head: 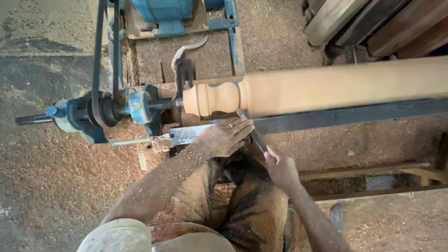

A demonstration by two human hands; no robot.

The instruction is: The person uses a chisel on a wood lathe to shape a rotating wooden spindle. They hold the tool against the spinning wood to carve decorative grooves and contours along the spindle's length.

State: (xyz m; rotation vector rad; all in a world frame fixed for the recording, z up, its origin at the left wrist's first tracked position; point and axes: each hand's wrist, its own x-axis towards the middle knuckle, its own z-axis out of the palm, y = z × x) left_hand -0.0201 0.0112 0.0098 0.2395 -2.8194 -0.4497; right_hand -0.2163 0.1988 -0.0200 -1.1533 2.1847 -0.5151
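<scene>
Head view: you steadied the chisel (250, 131) against the turned spindle (298, 91).
Left hand (225, 138) pressed flat on the tool rest (186, 134); right hand (280, 169) gripped its handle; firm contact seemed wise.

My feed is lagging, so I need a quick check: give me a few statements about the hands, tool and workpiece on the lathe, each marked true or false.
1. The left hand lies on the metal tool rest. True.
2. The right hand is empty. False: it grips the handle end of the chisel.
3. The chisel tip meets the wooden spindle beside its rounded beads. True.
4. The floor is swept clean. False: sawdust covers it.
5. The lathe headstock is red. False: it is blue.
</scene>
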